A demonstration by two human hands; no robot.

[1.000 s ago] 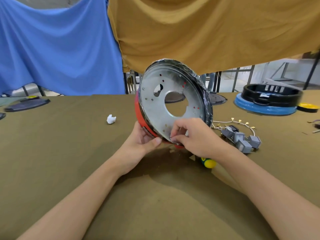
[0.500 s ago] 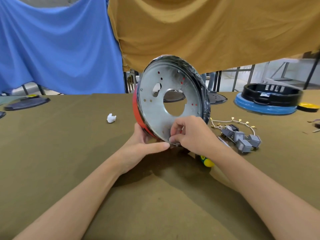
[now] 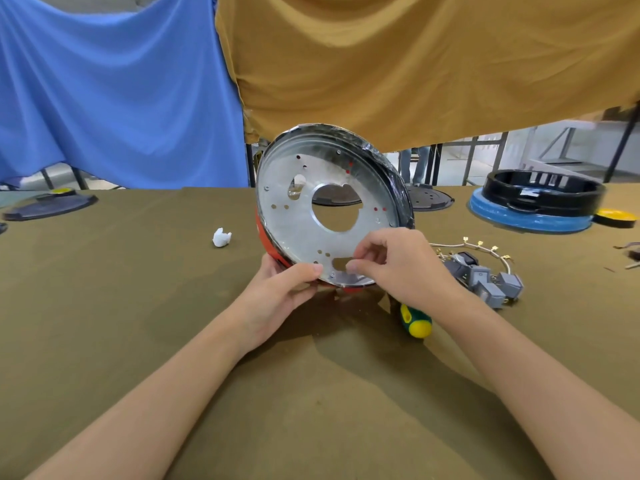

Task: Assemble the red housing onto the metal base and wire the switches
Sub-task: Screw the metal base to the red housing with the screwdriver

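The table under my arms is covered in olive-brown cloth. A blue sheet and a mustard sheet hang behind it.

The metal base stands on edge near the middle of the table, its flat face tilted toward me. It has a large round hole at its centre and small holes scattered around. The red housing sits behind it, showing only as a strip along the lower left rim and a sliver at the bottom. Dark film wraps the upper right rim.

To the far right, a black ring rests on a blue disc.

My left hand grips the lower left rim, thumb pressed on the metal face, fingers curled behind. My right hand is at the lower edge, thumb and forefinger pinched together at a slot there. I cannot tell what they pinch.

The grey switches with their wires lie on the cloth just right of my right hand. A screwdriver handle, green and yellow, shows below my right wrist. A white scrap lies left of the base.
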